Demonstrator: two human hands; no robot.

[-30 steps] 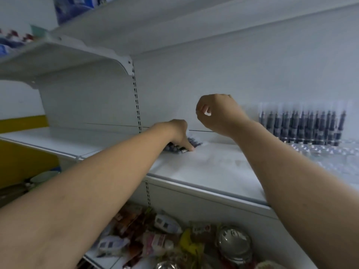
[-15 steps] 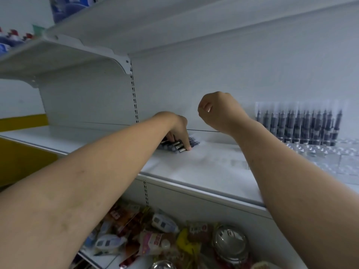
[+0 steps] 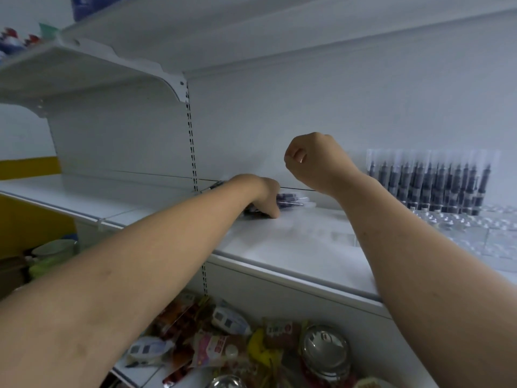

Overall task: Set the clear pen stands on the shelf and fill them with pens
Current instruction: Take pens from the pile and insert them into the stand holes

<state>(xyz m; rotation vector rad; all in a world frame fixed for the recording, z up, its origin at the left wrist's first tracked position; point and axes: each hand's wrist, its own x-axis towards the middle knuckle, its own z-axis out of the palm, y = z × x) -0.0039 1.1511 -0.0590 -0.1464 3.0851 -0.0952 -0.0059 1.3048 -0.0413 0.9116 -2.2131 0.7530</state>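
Reaching along the shelf point(image 3: 293, 247), my left hand point(image 3: 265, 197) had its fingers curled down round a bunch of loose pens point(image 3: 292, 199) lying flat near the back wall, while my right hand point(image 3: 313, 161) hung above the shelf in an empty fist. Off to the right the clear pen stand point(image 3: 475, 233) already sat on the shelf, its back row packed with upright pens point(image 3: 428, 180), its front holes bare. I judged us partway: stand placed, one row filled, the loose pens and front rows left to do.
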